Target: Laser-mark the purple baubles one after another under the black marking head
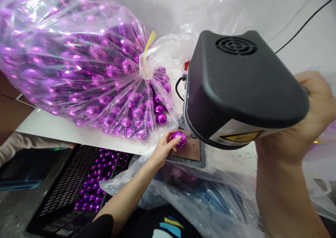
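Note:
My left hand (165, 147) pinches a small purple mirrored ball (180, 139) and holds it on a brown pad (191, 150) under the black head of a machine (236, 87). My right hand (312, 108) is raised at the right, behind the machine's head, with its fingers curled toward the far side; what they grip is hidden. A large clear plastic bag (78, 63) full of the same purple balls lies on the white table (52, 127) to the left, tied at its neck.
A black slotted crate (68, 192) with several purple balls stands below the table edge. Loose clear plastic (199, 196) lies over my lap. A black cable (304, 22) runs off at the upper right. A sleeve (23, 143) shows at far left.

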